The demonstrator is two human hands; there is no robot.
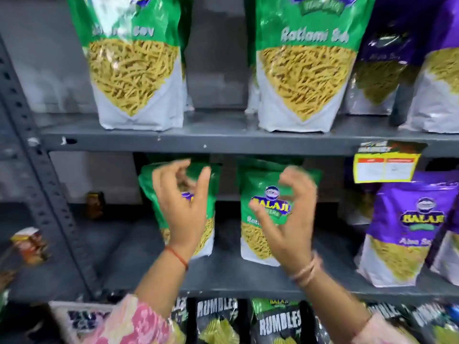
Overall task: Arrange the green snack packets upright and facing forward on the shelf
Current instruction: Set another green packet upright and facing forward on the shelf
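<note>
Two small green snack packets stand upright on the middle shelf (223,279), fronts toward me. My left hand (181,207) hovers in front of the left packet (149,184), fingers curled and apart, holding nothing. In front of the right packet (263,229), my right hand (290,219) is likewise spread with nothing in it. Whether either hand touches its packet is unclear. Two large green packets (136,65) (305,68) stand upright on the upper shelf (223,142).
Purple snack packets (407,232) fill the right side of both shelves. A yellow price tag (385,167) hangs from the upper shelf edge. Black Rumbles packets (275,321) sit below. A perforated grey upright (42,170) bounds the left.
</note>
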